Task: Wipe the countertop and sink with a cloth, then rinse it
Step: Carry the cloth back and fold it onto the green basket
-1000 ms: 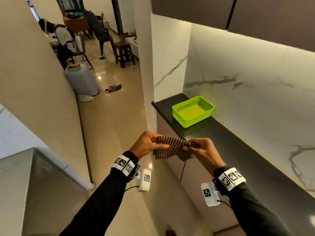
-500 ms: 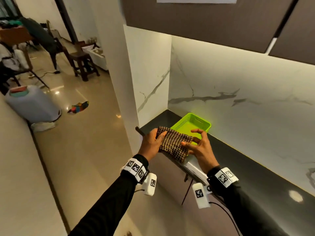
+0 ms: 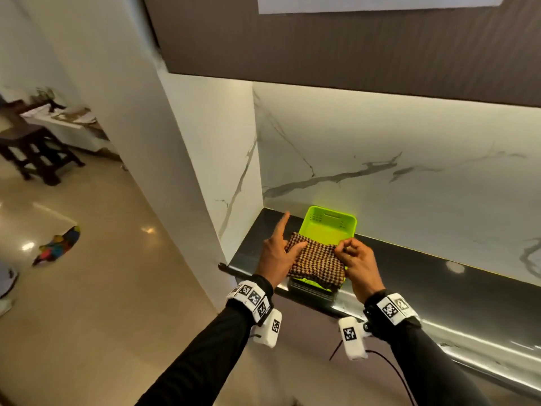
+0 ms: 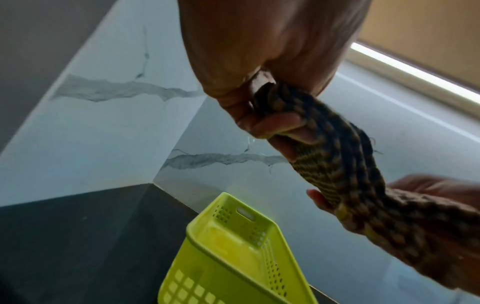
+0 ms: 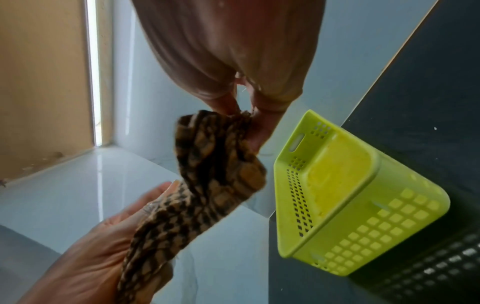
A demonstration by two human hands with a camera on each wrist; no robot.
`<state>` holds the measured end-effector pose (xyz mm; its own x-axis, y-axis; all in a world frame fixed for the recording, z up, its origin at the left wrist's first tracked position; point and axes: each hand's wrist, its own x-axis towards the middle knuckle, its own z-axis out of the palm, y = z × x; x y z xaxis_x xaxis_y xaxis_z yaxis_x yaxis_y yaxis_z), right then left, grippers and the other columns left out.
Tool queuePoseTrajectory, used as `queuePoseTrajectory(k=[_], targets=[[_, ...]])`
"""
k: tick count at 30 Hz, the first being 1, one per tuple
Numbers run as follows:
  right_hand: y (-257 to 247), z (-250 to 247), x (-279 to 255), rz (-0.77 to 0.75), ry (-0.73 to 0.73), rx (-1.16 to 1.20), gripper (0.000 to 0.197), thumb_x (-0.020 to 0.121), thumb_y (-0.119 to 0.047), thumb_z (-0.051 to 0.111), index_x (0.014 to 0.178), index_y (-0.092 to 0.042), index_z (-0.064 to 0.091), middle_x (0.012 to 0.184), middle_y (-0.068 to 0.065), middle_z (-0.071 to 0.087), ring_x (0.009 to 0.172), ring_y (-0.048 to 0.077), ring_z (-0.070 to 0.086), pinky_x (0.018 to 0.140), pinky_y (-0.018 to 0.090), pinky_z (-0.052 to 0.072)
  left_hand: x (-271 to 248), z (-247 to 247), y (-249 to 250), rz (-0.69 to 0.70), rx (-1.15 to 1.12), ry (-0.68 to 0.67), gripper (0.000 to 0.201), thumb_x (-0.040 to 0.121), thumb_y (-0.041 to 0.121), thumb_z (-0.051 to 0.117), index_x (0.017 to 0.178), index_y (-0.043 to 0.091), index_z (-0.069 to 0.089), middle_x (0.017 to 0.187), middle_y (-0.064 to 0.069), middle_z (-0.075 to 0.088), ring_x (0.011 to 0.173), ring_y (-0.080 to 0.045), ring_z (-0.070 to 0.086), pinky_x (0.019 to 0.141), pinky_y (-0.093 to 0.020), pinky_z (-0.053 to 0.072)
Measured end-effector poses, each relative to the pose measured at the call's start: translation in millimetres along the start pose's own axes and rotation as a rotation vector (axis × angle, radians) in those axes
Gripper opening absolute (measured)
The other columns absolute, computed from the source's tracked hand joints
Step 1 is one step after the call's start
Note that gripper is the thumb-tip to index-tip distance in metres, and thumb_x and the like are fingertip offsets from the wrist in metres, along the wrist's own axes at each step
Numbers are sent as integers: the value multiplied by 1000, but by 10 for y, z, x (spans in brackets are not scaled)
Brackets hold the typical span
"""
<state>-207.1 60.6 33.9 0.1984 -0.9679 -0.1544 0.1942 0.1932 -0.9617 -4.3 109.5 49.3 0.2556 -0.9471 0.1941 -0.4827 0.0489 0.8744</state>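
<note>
A brown checked cloth (image 3: 314, 260) is stretched between both hands, just above the near end of a lime-green basket (image 3: 330, 227) on the dark countertop (image 3: 439, 276). My left hand (image 3: 276, 254) holds the cloth's left side under its thumb, with the index finger pointing straight out. In the left wrist view the thumb (image 4: 272, 123) presses the cloth (image 4: 337, 164) against the fingers. My right hand (image 3: 355, 259) pinches the right edge; its fingertips (image 5: 244, 111) nip the cloth (image 5: 215, 164) beside the basket (image 5: 363, 205). No sink is in view.
A white marble backsplash (image 3: 380, 159) runs behind the counter and meets a side wall (image 3: 228, 159) at the left corner. Dark upper cabinets (image 3: 322, 48) hang overhead. Left of the counter's end lies tiled floor (image 3: 102, 273) with a colourful toy (image 3: 58, 244) and a stool (image 3: 35, 148).
Both hands have carried the cloth forward from in front of the counter to above the basket's near end. The left index finger has straightened. The head has turned toward the counter.
</note>
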Motion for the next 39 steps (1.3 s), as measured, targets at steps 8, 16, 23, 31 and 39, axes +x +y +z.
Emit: queuePoseTrajectory(k=[8,16,23,31,39], targets=[[47,-167,390,76,-31,-111,34,73,18,76,105,11,71,109,24,73,95,26,72,77,28,60,643,139,-325,116,49,-243,28,88,21,79,117,22,79,113,3,77,104,-3,71,97,-25,56],[136,-311,745,134,106,-280,49,64,25,74,102,-5,79,102,15,77,99,34,72,73,34,62,1073,311,-493,60,176,-553,64,71,18,92,131,18,70,125,-3,73,114,-15,68,104,-34,53],[283,-103,1095,89,216,-1089,40,80,-1,68,110,-25,79,119,6,73,111,28,67,99,38,54,1420,721,-511,121,608,-727,57,80,24,86,129,6,65,127,-18,68,122,-37,61,103,-43,48],[545,107,1193,150,-8,-1467,23,92,-5,53,110,3,66,145,25,40,105,44,65,93,48,51,1412,998,-709,197,848,-859,23,94,6,59,114,-3,67,119,-26,68,113,-43,65,94,-47,51],[828,109,1140,59,-141,-1670,26,101,-9,49,120,5,61,156,32,23,127,41,46,100,48,50,1386,1059,-808,288,1008,-908,28,101,4,50,125,-5,61,138,-32,49,117,-45,62,96,-48,51]])
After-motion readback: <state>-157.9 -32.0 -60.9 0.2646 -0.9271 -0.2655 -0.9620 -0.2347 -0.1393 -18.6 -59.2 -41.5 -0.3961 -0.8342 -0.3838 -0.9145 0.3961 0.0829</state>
